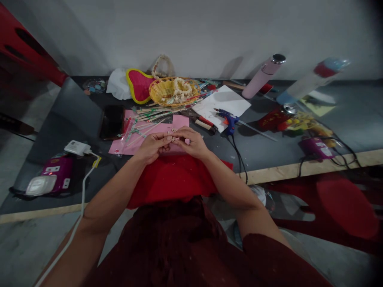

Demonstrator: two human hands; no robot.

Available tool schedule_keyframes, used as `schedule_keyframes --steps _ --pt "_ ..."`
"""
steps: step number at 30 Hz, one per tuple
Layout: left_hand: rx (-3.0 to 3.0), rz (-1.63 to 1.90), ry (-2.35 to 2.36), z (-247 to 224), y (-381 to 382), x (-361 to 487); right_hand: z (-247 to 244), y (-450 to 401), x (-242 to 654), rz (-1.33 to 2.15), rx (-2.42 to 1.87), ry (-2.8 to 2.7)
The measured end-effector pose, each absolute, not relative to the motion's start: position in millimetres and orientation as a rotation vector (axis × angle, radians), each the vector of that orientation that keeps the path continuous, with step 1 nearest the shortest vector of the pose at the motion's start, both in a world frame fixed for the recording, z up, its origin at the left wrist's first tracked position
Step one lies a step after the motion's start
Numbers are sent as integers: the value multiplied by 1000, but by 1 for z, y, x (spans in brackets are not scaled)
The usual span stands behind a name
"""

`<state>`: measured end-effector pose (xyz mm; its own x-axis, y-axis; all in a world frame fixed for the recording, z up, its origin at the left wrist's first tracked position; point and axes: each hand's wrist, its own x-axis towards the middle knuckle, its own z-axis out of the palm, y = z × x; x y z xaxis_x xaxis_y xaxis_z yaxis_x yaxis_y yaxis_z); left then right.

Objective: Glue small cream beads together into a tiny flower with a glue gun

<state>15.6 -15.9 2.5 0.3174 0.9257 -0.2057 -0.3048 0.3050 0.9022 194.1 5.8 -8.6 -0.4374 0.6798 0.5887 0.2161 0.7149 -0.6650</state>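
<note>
My left hand [155,146] and my right hand [193,142] meet over the pink paper, fingertips pinched together. Between them is a small ring of cream, shell-like beads [173,131], partly covered by the fingers. Below the hands a red cloth [176,179] lies across the table edge and lap. The pink paper [131,148] has thin wooden sticks [149,115] with green wrapping scattered on it. Just behind, a yellow wicker basket [158,93] holds more strings of cream beads [182,89]. A similar beaded loop [163,65] leans by the wall.
A blue glue gun [230,121] with a glue stick rests near white paper [236,101], beside pliers [206,124]. To the right stand a pink flask [263,75] and a red can [273,118]. On the left are a phone [112,122], a white charger [77,148] and a purple power block [56,175].
</note>
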Motion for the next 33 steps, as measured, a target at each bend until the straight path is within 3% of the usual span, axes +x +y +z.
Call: schedule_keyframes --steps 33 --pt "813 988 853 2 -15 19 -4 3 196 681 -806 -1979"
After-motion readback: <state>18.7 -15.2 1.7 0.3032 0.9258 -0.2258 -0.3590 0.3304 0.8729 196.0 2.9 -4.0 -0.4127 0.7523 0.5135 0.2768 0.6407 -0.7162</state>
